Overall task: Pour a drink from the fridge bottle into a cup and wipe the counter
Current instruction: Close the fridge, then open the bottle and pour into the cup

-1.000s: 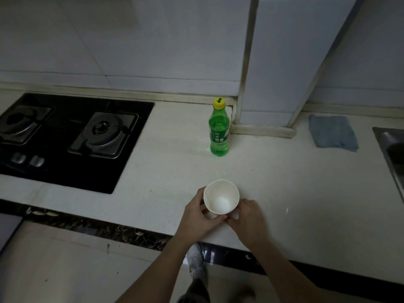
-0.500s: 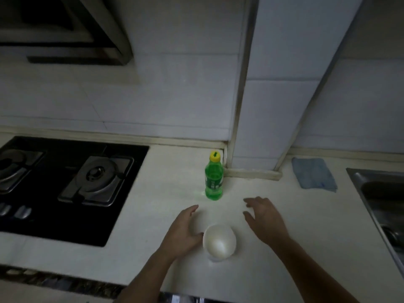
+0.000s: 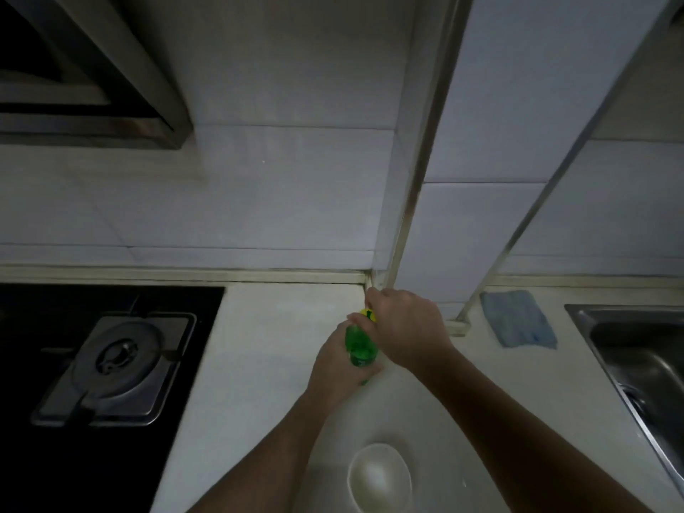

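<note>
A green plastic bottle [image 3: 358, 346] with a yellow cap stands on the pale counter [image 3: 266, 349] near the wall corner. My left hand [image 3: 338, 368] is wrapped around its body. My right hand [image 3: 405, 329] is closed over the yellow cap, which is mostly hidden. An empty white cup [image 3: 379, 477] stands upright on the counter near the front edge, between my forearms and touched by neither hand. A blue cloth [image 3: 518, 319] lies flat on the counter to the right.
A black gas hob [image 3: 107, 364] fills the left side. A steel sink [image 3: 644, 368] is at the right edge. A range hood [image 3: 89, 90] hangs at the upper left. A tiled pillar [image 3: 444, 179] juts out behind the bottle.
Both hands left the cup and moved back to the bottle. The left hand took hold of the body and the right hand closed on the cap. The camera tilted up.
</note>
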The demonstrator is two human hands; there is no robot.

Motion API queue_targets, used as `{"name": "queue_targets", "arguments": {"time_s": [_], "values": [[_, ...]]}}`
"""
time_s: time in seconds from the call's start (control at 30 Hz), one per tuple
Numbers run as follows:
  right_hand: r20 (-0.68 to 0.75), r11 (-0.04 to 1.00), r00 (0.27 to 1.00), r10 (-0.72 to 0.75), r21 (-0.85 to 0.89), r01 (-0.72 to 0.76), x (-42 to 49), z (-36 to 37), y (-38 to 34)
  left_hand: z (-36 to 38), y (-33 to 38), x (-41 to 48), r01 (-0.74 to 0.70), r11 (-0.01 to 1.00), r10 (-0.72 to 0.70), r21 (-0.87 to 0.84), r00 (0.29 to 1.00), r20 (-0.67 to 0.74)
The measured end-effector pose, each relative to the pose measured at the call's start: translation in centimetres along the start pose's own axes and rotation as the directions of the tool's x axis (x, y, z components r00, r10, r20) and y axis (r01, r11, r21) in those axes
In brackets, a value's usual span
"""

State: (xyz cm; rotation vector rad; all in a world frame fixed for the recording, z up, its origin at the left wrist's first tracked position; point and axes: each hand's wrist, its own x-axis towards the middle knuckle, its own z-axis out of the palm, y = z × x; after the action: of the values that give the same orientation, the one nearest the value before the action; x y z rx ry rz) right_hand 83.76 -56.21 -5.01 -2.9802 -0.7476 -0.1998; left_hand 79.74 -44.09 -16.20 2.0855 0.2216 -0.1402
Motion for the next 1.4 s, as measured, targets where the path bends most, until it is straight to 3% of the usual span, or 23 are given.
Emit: {"name": "queue_targets", "arguments": {"time_s": [0.13, 0.27, 0.37, 0.5, 0.7, 0.83, 1.03, 1.1, 1.17, 1.23, 1.3, 1.4], "values": [[0.056, 0.992, 0.995, 0.081, -0.097, -0.075, 0.2, 0.6, -0.3, 0.6, 1.2, 0.6, 0.068, 0.996, -0.068, -0.053, 0.998, 0.005], [0.079, 0.992, 0.989, 0.128, -0.018, -0.127, 0.0, -0.3, -0.5, 0.0, 2.3, 0.4, 0.062, 0.993, -0.064, -0.099, 0.998, -0.02], [-0.064, 0.993, 0.991, 0.114, -0.007, -0.115, 0.1, -2.2, -0.3, -0.7, 3.6, -0.3, -0.007, 0.981, -0.009, -0.193, 0.996, -0.085], [-0.315, 0.99, 0.944, 0.098, -0.066, -0.125, 0.0, -6.5, -0.4, -2.1, 7.6, -1.8, -0.165, 0.942, 0.102, -0.293, 0.97, -0.219], [-0.295, 0.967, 0.935, 0.197, -0.099, -0.235, -1.5, -15.7, -0.8, -3.2, 13.6, -5.1, -0.314, 0.929, 0.203, -0.197, 0.875, -0.44], [-0.339, 0.989, 0.93, 0.143, 0.016, -0.146, -3.2, -19.4, -1.1, -4.3, 16.6, -8.0, -0.38, 0.911, 0.249, -0.162, 0.818, -0.518], [-0.448, 0.993, 0.894, 0.017, 0.113, 0.037, -5.5, -23.0, -1.3, -6.4, 19.0, -11.2, -0.521, 0.815, 0.427, -0.252, 0.835, -0.347], [-0.462, 0.977, 0.881, -0.099, 0.121, 0.173, -5.8, -23.7, -1.1, -7.5, 19.4, -11.9, -0.542, 0.796, 0.479, -0.269, 0.836, -0.268], [-0.411, 0.915, 0.864, -0.291, 0.144, 0.376, -6.0, -24.3, -0.6, -8.5, 19.5, -12.3, -0.532, 0.793, 0.529, -0.296, 0.843, -0.097], [-0.395, 0.868, 0.831, -0.391, 0.143, 0.476, -5.8, -24.5, 0.2, -9.0, 19.5, -12.8, -0.525, 0.802, 0.55, -0.287, 0.835, 0.008], [-0.401, 0.914, 0.854, -0.331, 0.086, 0.395, -6.1, -24.5, 0.6, -8.3, 20.0, -13.4, -0.503, 0.834, 0.494, -0.227, 0.864, -0.099], [-0.406, 0.999, 0.913, -0.045, -0.041, 0.031, -7.0, -24.8, 0.3, -6.3, 21.0, -14.3, -0.379, 0.924, 0.325, -0.049, 0.847, -0.421]]}}
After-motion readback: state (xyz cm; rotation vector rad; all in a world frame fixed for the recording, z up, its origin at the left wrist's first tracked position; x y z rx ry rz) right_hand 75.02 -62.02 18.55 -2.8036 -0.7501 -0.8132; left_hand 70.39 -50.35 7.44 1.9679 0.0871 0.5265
